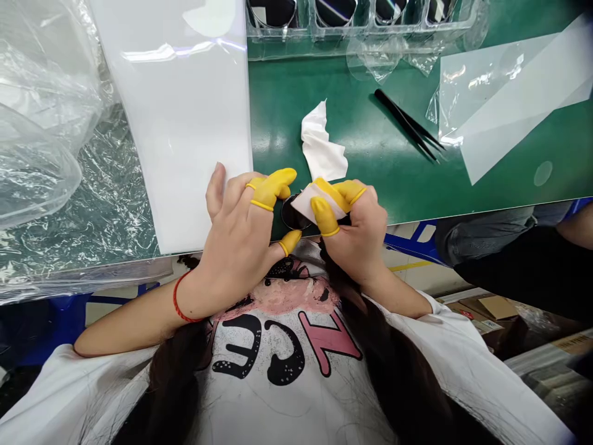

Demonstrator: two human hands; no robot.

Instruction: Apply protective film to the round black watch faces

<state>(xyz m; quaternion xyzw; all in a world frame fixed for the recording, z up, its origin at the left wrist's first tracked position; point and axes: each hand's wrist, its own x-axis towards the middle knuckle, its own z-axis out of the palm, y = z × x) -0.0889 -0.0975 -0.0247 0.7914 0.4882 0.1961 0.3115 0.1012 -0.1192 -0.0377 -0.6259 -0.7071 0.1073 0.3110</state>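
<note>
Yellow finger cots cover several fingertips of both hands. My left hand (241, 225) grips a dark round lens (291, 214) by its edge, between the thumb below and fingers above, at the table's front edge. My right hand (354, 225) pinches a folded white wipe (306, 203) between thumb and fingers. The wipe lies against the lens and hides its right part. Just beyond the hands, a crumpled white wipe (322, 145) rests on the green table (278, 93).
Black tweezers (407, 123) lie to the right, near overlapping translucent sheets (504, 99). At the back stands a clear plastic tray (365, 28) with several dark lenses. A white sheet stack (194, 123) and clear plastic bags (50, 93) occupy the left. Another person's leg (500, 247) shows at right.
</note>
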